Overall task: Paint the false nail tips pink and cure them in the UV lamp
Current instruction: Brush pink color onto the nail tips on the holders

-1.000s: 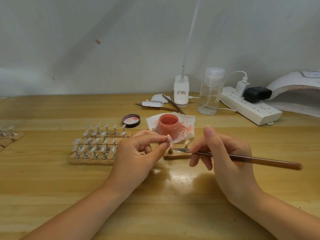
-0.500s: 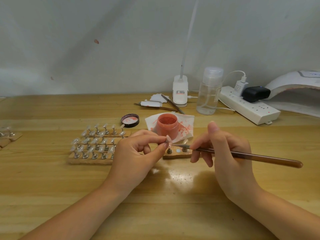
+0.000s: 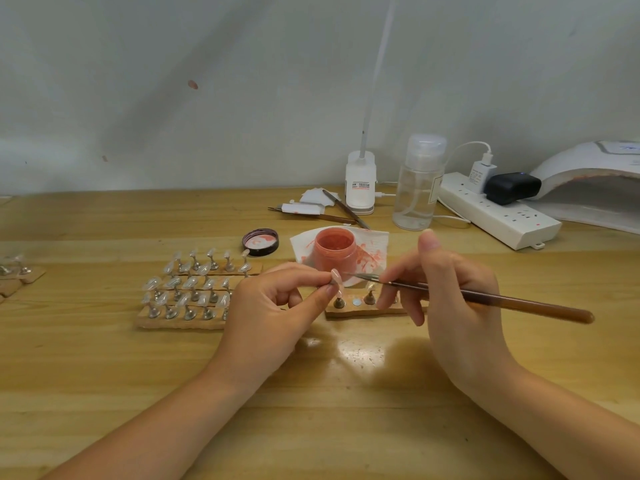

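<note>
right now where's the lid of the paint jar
In the head view the lid lies open side up on the table, just left of the pink paint jar and behind the racks of nail tips.

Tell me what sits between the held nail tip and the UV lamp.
From the tip in the left hand, the brush, right hand, clear bottle and power strip lie toward the lamp.
</note>
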Demonstrator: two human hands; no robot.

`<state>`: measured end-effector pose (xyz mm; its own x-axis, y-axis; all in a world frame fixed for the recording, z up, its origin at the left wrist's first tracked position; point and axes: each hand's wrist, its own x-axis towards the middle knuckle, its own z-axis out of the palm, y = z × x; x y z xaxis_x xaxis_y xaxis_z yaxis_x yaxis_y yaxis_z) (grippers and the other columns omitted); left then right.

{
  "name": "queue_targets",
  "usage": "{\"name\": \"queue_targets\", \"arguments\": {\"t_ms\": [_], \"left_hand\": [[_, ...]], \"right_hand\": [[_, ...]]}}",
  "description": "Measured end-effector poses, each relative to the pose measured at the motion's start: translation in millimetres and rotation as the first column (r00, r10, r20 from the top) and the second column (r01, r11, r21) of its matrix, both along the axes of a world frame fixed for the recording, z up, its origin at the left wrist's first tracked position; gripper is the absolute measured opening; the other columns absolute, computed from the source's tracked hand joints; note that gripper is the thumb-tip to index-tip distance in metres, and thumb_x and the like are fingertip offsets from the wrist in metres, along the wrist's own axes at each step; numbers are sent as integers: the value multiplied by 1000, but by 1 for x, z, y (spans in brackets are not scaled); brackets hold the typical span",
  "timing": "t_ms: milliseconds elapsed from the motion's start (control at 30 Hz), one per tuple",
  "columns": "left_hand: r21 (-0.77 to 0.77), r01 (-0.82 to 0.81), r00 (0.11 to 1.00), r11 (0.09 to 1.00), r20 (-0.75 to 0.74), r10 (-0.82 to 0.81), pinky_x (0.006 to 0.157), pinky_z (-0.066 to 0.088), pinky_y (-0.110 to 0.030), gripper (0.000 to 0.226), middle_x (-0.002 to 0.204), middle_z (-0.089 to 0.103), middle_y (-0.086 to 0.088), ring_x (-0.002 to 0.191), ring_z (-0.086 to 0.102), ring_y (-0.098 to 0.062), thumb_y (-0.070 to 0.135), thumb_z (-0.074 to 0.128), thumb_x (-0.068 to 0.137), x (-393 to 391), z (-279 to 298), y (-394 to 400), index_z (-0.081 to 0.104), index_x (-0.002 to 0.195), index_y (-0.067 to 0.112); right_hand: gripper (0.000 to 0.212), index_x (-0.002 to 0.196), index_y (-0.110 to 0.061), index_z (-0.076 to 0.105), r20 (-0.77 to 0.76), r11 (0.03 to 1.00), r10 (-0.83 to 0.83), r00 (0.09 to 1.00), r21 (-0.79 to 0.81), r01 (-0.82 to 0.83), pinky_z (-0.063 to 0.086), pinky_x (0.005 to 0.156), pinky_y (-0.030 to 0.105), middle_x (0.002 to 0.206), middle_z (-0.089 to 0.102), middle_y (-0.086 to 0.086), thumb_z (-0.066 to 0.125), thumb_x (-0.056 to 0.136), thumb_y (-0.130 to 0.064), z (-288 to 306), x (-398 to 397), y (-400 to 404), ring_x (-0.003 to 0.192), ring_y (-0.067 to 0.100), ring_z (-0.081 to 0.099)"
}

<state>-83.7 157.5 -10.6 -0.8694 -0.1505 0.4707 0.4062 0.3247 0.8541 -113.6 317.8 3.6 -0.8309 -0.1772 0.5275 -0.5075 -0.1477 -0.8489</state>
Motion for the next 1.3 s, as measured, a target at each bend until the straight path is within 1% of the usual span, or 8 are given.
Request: {"name": "queue_targets", "arguments": {"t_ms": [167,333,467,567,800,1033,1200,1300], "left_hand": [[16,-2,1000,1000,6,2,56,37,-3,9,76,69,13,46,39,-1,28,69,66,-1,-2,0,72,72,33],[37,-14,1000,999,21,14,46,30,-9,13,57,62,-6,43,36,-2,35,70,64,-1,-2,-1,74,76,32],[27,-42,999,999,28,41,44,26,-12,18,50,52,-14,42,32,-3,43,70,61,-2,-4,-2,74,77,34],[16,-46,998,999,35,45,44,26,-15,18,55,52,-24,44,30,-5,47,69,60,-2,-3,-2,73,77,40],[26,-23,998,999,51,22,43,27,-15,20,54,58,-18,43,31,-5,46,70,60,-1,-2,-2,74,77,35],[32,-20,999,999,41,18,42,25,-11,12,44,49,6,40,30,-4,37,72,62,-1,-2,-2,74,71,30],[38,-11,999,999,35,9,42,26,-11,16,53,59,-12,41,30,-3,42,70,61,-1,-3,-2,74,73,33],[32,-26,999,999,27,25,42,23,-8,8,39,45,9,38,28,-2,37,71,62,-2,-4,-2,73,68,32]], "right_hand": [[43,62,-7,64,24,999,42,999,18,-43,36,46,8,54,64,8,39,90,-27,0,2,-2,40,0,50],[47,55,-8,64,79,997,64,995,-49,-61,36,41,10,49,58,16,39,89,-30,1,6,1,36,0,48],[44,60,-15,64,33,1000,-10,999,-4,10,39,45,22,54,63,9,37,91,-29,3,3,-2,38,0,47],[43,64,-8,64,40,1000,22,999,15,-22,38,47,11,57,64,10,37,91,-27,2,4,-4,39,-1,49],[47,55,-11,65,107,998,47,993,-47,-42,36,41,11,50,60,15,39,88,-32,1,11,0,37,-1,49],[43,63,-12,66,105,1000,4,994,15,-6,37,44,22,56,65,8,40,88,-35,0,9,-5,38,6,39],[44,57,-10,65,102,998,40,994,-45,-35,33,40,18,50,61,12,41,88,-30,-1,13,-1,37,1,46],[42,63,-10,66,85,1000,6,996,-25,-4,36,43,24,53,63,8,46,89,-36,-1,11,-3,38,1,42]]}}
